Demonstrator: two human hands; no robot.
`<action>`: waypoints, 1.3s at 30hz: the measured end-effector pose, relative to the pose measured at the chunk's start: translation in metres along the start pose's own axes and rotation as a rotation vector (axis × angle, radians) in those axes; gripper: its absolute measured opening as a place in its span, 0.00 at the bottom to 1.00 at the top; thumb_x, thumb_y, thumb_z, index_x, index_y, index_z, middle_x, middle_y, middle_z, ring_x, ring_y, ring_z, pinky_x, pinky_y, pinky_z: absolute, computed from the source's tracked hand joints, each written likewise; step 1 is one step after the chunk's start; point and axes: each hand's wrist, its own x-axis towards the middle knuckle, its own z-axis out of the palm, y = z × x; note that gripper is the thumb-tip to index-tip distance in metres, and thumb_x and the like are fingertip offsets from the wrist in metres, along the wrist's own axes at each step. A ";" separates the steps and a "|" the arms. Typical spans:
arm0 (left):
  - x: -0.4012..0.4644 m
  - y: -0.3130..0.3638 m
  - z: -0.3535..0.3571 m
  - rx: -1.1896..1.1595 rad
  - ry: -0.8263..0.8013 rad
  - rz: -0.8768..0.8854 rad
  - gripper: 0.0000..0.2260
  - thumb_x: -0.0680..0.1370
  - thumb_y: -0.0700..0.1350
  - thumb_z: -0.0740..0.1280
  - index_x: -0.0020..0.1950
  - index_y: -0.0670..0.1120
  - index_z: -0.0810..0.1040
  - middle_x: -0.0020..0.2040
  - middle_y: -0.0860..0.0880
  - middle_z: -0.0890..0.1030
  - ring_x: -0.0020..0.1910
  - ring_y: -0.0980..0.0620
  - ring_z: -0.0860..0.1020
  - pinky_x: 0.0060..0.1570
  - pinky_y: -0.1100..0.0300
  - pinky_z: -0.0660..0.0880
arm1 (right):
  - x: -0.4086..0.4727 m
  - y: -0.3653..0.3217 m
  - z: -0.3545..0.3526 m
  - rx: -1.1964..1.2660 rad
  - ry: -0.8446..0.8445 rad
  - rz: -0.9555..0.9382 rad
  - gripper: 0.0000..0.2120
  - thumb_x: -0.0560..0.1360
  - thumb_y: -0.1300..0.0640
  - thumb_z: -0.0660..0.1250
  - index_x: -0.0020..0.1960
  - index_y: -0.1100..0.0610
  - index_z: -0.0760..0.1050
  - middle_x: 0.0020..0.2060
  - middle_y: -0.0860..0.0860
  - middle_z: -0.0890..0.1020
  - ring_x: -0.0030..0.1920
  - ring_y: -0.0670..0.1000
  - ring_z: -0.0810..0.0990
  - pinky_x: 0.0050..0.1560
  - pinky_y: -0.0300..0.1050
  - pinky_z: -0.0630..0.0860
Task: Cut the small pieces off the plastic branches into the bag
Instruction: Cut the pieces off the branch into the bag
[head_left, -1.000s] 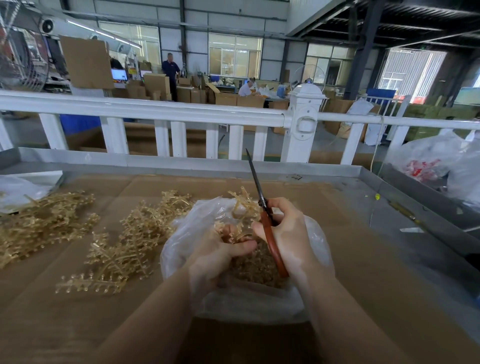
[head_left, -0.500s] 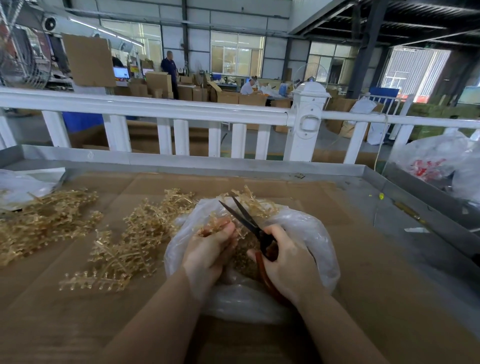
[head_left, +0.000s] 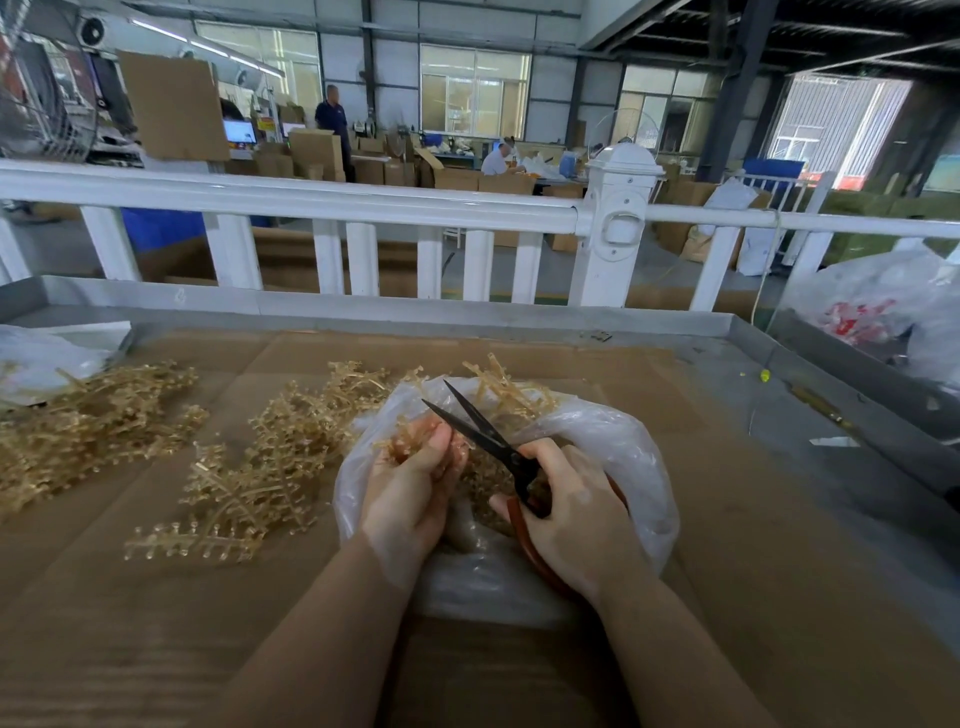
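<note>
A clear plastic bag (head_left: 623, 441) lies open on the cardboard-covered table, with small gold pieces inside. My left hand (head_left: 410, 483) holds a gold plastic branch (head_left: 410, 434) over the bag's mouth. My right hand (head_left: 566, 509) grips scissors (head_left: 483, 436) with red-brown handles; their dark blades are parted and point up-left beside the branch. Another gold branch (head_left: 511, 387) sticks out behind the bag.
Heaps of gold branches lie to the left: one pile (head_left: 260, 467) near the bag, another pile (head_left: 83, 421) further left. A white plastic sheet (head_left: 47, 358) sits at the far left. A metal table rim (head_left: 415, 312) and white railing (head_left: 322, 200) stand behind; bags (head_left: 883, 306) at right.
The scissors swung down from pointing upright to lying over the bag with blades parted. My left hand shifted with the branch up towards the blades.
</note>
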 end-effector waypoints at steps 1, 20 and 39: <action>0.000 0.000 0.000 -0.010 0.007 0.004 0.09 0.75 0.32 0.66 0.53 0.42 0.78 0.35 0.49 0.84 0.33 0.56 0.83 0.32 0.64 0.79 | 0.000 0.000 0.000 -0.002 -0.002 -0.004 0.20 0.72 0.42 0.69 0.60 0.49 0.73 0.52 0.45 0.78 0.54 0.45 0.73 0.54 0.33 0.66; -0.008 -0.003 0.007 -0.022 0.034 0.076 0.10 0.76 0.30 0.64 0.56 0.39 0.76 0.42 0.45 0.81 0.33 0.55 0.83 0.34 0.64 0.80 | -0.001 -0.001 -0.001 0.000 -0.032 -0.011 0.22 0.71 0.41 0.69 0.61 0.50 0.73 0.52 0.46 0.77 0.54 0.46 0.73 0.56 0.36 0.67; -0.013 0.000 0.008 -0.054 0.052 0.061 0.11 0.76 0.30 0.63 0.56 0.41 0.76 0.42 0.45 0.81 0.39 0.52 0.81 0.34 0.64 0.80 | -0.001 -0.003 -0.001 0.025 -0.038 -0.012 0.22 0.71 0.39 0.68 0.60 0.49 0.73 0.52 0.44 0.77 0.51 0.43 0.71 0.51 0.33 0.64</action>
